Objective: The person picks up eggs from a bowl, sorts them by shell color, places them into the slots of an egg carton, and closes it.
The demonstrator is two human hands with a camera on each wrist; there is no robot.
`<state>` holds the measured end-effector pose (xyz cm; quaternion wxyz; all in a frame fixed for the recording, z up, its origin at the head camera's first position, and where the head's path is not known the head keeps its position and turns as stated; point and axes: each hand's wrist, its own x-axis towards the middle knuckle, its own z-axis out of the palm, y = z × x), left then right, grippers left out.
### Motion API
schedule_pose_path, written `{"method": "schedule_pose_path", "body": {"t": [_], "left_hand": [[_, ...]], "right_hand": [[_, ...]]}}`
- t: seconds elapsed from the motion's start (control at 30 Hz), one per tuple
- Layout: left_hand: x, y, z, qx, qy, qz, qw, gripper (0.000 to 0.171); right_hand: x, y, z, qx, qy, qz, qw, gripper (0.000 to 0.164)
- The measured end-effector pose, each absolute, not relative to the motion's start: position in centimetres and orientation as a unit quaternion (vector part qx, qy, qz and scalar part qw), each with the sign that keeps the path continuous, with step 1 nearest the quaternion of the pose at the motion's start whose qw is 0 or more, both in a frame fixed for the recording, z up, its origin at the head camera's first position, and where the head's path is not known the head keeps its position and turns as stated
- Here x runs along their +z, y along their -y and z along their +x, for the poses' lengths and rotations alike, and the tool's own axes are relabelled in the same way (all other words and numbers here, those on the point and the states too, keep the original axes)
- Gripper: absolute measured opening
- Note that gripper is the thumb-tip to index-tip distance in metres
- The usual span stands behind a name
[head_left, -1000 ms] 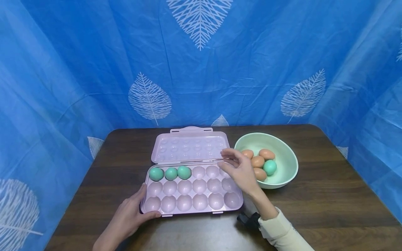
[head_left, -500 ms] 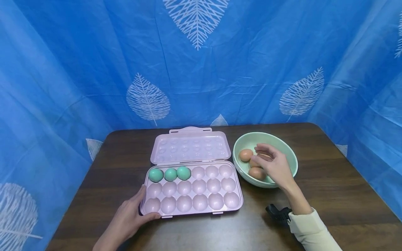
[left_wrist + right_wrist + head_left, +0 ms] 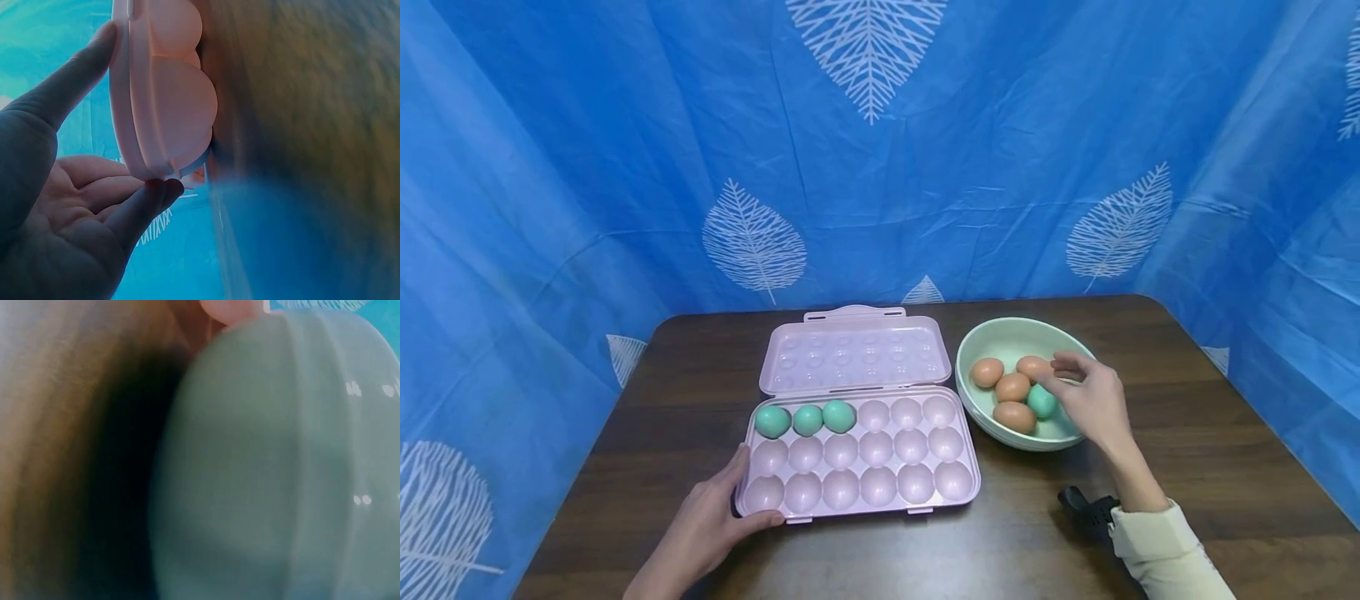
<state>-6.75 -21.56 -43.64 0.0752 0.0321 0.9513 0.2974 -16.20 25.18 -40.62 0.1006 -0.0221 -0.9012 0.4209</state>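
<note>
Head view: left hand point(image 3: 709, 508) clamped on dimpled pink plastic tray point(image 3: 876, 450); right hand point(image 3: 1096, 402), thumb point(image 3: 1060, 387) and fingers point(image 3: 1077, 362) parted, over smooth green bowl point(image 3: 1011, 333) of ovoid eggs point(image 3: 1014, 417), right.

My right fingers point(image 3: 1070, 362) cover part of the green bowl's point(image 3: 1011, 337) rim and the near end of a brown egg point(image 3: 1032, 366); touching or not, I can't tell. Beside my left fingers point(image 3: 137, 212), the top edge cuts off the pink tray point(image 3: 181, 106), and the worktop point(image 3: 306, 94) blurs.
</note>
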Motion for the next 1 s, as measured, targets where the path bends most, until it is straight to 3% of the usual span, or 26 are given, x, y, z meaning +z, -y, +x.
{"method": "schedule_pose_path", "body": {"t": [0.23, 0.53, 0.7, 0.87, 1.0], "left_hand": [[-43.5, 21.6, -6.8, 0.306, -0.948, 0.024, 0.086, 0.115], [-43.6, 21.8, -6.8, 0.307, -0.948, 0.028, 0.083, 0.115], [-43.5, 21.8, -6.7, 0.305, -0.949, 0.03, 0.079, 0.113], [-43.5, 21.7, -6.8, 0.307, -0.948, 0.026, 0.082, 0.114], [-43.6, 21.7, -6.7, 0.304, -0.949, 0.027, 0.078, 0.114]], "right_hand": [[-40.1, -26.1, -16.9, 0.359, 0.933, -0.006, 0.025, 0.053], [-40.8, -25.4, -17.5, 0.259, 0.965, 0.009, 0.033, 0.041], [-41.0, -25.0, -18.0, 0.245, 0.969, 0.019, 0.005, 0.041], [-41.2, -24.8, -18.5, 0.245, 0.969, 0.024, -0.027, 0.031], [-41.3, -24.9, -19.0, 0.238, 0.97, 0.036, -0.028, 0.038]]}}
